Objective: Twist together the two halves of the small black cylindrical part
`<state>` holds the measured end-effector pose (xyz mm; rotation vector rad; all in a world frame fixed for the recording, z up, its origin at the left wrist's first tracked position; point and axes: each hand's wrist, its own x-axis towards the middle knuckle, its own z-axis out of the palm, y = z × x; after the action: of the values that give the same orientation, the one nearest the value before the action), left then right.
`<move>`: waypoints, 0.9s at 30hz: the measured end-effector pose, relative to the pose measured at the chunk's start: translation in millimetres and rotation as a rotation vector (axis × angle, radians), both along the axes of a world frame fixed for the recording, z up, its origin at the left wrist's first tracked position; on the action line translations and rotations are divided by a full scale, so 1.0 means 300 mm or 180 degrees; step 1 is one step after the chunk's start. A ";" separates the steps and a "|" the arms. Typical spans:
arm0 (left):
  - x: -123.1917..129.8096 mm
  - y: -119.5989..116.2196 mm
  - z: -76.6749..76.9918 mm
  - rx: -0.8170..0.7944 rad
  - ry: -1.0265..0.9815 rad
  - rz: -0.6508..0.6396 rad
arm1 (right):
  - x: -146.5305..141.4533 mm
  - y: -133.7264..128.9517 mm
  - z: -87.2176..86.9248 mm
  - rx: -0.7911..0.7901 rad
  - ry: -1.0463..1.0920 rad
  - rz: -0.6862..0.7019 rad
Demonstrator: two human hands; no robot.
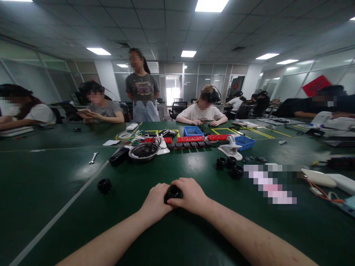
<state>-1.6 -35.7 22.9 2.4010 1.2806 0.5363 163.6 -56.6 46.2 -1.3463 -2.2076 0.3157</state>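
Both of my hands meet around one round black part (174, 191) at the middle of the green table (124, 229). My left hand (157, 199) wraps its left side, and my right hand (191, 195) has its thumb across the near side and its fingers over the far side. The part has a round opening on top. A similar black part (104, 186) lies by itself to the left. Three more like it (237, 171) are grouped to the right, beyond my right hand.
A wrench (93, 158) lies at the left. Further back are a metal bowl (143, 151), white clamp stands (230, 148), red power strips (190, 139) and blue trays (193, 131). White devices with wires (318, 177) lie at the right. Several people sit or stand around.
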 end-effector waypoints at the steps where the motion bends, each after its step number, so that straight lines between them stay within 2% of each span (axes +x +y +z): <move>1: 0.001 -0.001 -0.001 0.0003 -0.0004 0.0019 | -0.007 -0.001 -0.005 0.0040 0.0056 -0.0014; 6: -0.004 0.003 -0.005 0.0025 -0.0113 -0.0048 | 0.018 0.016 -0.017 0.0229 0.0671 -0.0460; 9: -0.008 0.003 -0.007 0.0018 -0.0120 -0.0035 | 0.055 0.041 -0.040 0.0175 0.0886 -0.0637; 14: -0.011 0.003 -0.003 -0.0087 -0.0021 0.0285 | 0.087 0.079 -0.101 -0.0092 0.0702 -0.0512; 18: -0.028 0.010 0.010 0.0007 0.0262 0.0390 | 0.087 0.091 -0.117 -0.0235 0.0469 -0.0724; 23: -0.072 0.027 0.031 -0.0072 0.0365 0.0012 | 0.093 0.034 -0.081 -0.0107 0.0201 -0.1011; 27: -0.086 0.021 0.040 -0.0072 0.0449 -0.0242 | 0.056 -0.066 -0.065 -0.0248 0.0014 -0.0787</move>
<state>-27.3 -29.3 34.8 2.4951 1.2382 0.3343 180.3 -76.3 26.7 -1.6389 -2.0150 0.3144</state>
